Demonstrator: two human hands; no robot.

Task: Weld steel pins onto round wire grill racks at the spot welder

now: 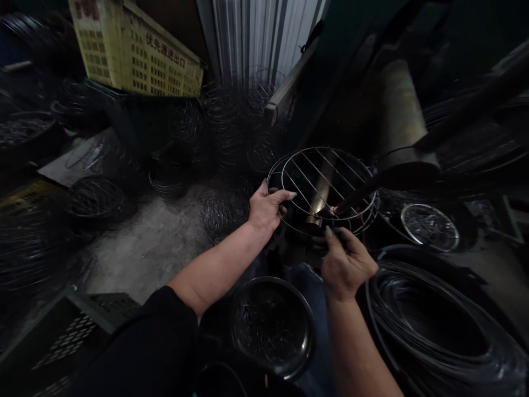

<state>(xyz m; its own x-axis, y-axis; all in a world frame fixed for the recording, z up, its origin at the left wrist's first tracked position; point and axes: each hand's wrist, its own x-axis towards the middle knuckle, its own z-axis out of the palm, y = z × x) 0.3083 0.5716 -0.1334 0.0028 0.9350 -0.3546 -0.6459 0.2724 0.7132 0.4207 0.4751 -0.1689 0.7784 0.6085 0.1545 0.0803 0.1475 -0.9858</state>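
A round wire rack (pixel 306 193), with parallel bars across a ring and further rings below, is held out in front of me. My left hand (pixel 266 209) is closed on its left side, thumb over the upper ring. By the near rim, my right hand (pixel 347 262) has its fingers curled and pinched; what they hold, if anything, is hidden. A brass-coloured rod (pixel 322 190) shows beneath the bars. The tip of a dark arm (pixel 367 190) reaches in from the right and meets the wires near the rim.
Below my hands sits a metal bowl (pixel 273 325) with small wire pieces. Coiled wire (pixel 438 314) lies at right, near another bowl (pixel 430 227). A thick metal cylinder (pixel 403 110) stands behind. Stacked wire frames (pixel 227 121), a yellow crate (pixel 140 49) and a green crate (pixel 78 325) are at left.
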